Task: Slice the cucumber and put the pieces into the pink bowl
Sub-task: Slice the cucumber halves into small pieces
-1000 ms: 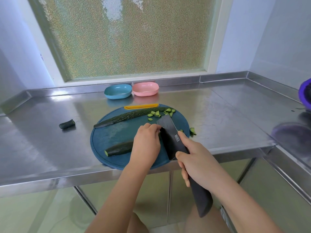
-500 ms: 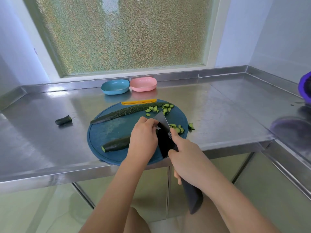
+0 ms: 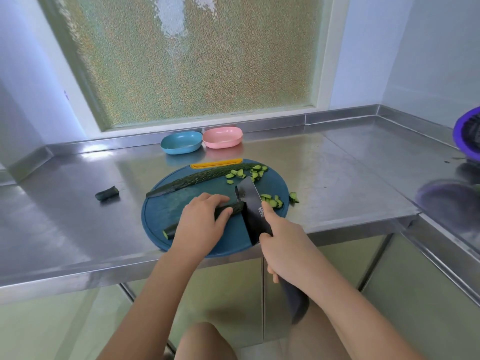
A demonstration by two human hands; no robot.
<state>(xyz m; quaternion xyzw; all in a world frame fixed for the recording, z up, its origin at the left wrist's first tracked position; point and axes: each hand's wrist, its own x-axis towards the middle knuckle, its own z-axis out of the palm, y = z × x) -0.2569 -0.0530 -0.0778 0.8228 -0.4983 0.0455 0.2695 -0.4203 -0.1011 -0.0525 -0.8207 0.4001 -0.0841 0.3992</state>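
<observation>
Left grip [image 3: 202, 224] was clamped on cucumber half [image 3: 235, 207], mid-board [image 3: 161, 211]; right grip [image 3: 283, 245] wrapped round knife [image 3: 250, 201] handle. Cuke looked firm, light, prob. wet-slick: best held just behind the cut.

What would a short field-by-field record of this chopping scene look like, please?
left hand: grips the near cucumber half on the cutting board
right hand: holds the knife, blade at that half's right end
far cucumber half: lies along the board's back
slices: loose on the board's right side
pink bowl: behind the board, beside the blue bowl; no pieces visible inside
cucumber end: on the counter, left of the board
</observation>
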